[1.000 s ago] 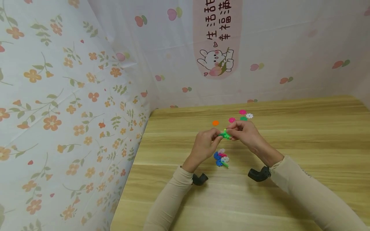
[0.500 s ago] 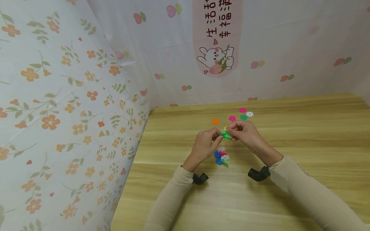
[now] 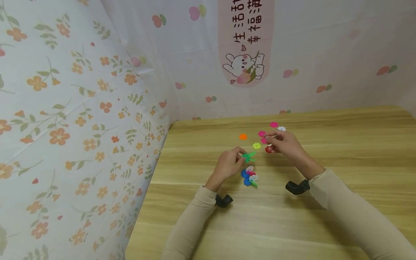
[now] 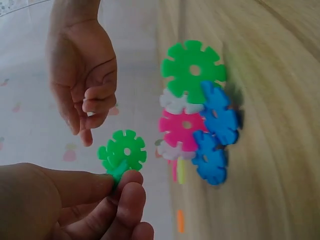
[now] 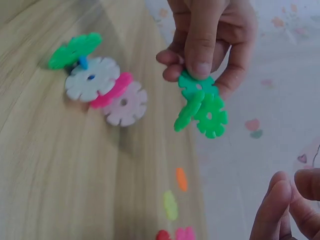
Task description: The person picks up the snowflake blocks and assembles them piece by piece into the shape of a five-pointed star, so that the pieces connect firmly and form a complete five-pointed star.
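My left hand point(image 3: 229, 163) pinches a small joined piece of green notched plastic discs point(image 3: 248, 157) between thumb and fingers. In the right wrist view a darker green disc point(image 5: 190, 86) is under the thumb, with two bright green discs point(image 5: 210, 116) slotted into it. My right hand point(image 3: 287, 147) is apart from that piece, fingers loosely bent with nothing between them. It hovers by a pink disc point(image 3: 264, 140) and a red disc point(image 3: 268, 149). Nearer me lies a joined cluster of blue discs point(image 3: 247, 181), white, pink and green ones, seen closer in the left wrist view.
Beyond the hands lie loose discs: a yellow one point(image 3: 256, 146), an orange one point(image 3: 243, 137), pink ones point(image 3: 274, 124) and a white one point(image 3: 282, 128). Black curved mounts point(image 3: 296, 187) hang at both wrists above the wooden table point(image 3: 260, 224). A floral curtain point(image 3: 81, 144) borders the left.
My right hand has let go of the green piece and moved right, toward the loose discs. The left hand still holds the piece, slightly lower. The yellow disc shows fully now.
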Action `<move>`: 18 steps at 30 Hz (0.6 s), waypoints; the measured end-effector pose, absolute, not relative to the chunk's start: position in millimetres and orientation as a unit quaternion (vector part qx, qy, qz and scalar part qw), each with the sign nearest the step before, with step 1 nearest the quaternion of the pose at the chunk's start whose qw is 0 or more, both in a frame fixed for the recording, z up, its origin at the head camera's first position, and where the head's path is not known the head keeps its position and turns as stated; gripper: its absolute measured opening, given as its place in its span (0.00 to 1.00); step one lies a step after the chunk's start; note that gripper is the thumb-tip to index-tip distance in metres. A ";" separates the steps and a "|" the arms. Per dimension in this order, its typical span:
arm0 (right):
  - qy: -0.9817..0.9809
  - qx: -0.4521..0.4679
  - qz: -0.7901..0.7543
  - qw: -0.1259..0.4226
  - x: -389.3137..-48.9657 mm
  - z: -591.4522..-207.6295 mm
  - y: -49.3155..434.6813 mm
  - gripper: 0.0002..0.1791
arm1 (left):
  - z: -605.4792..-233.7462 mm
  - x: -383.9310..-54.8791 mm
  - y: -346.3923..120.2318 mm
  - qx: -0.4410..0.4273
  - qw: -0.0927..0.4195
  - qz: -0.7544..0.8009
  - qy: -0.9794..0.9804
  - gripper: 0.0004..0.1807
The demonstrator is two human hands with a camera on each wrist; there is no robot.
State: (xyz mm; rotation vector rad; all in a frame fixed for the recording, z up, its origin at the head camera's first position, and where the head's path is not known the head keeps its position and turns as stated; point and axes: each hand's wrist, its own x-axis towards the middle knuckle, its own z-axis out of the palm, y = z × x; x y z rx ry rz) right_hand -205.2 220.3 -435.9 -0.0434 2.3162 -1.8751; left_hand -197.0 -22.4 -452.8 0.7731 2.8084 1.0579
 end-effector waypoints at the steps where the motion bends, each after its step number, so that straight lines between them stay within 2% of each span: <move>1: 0.775 -0.009 -0.626 0.085 -206.6 -438.0 221.7 0.25 | -455.1 -197.6 -22.6 0.241 0.032 0.343 0.907 0.10; 10: 0.785 0.014 -0.612 0.092 -213.6 -448.5 222.9 0.25 | -469.3 -203.8 -20.8 0.229 0.082 0.331 0.912 0.12; 18: 0.806 0.009 -0.585 0.093 -229.4 -452.9 219.6 0.25 | -473.1 -202.8 -19.0 0.222 0.095 0.308 0.920 0.12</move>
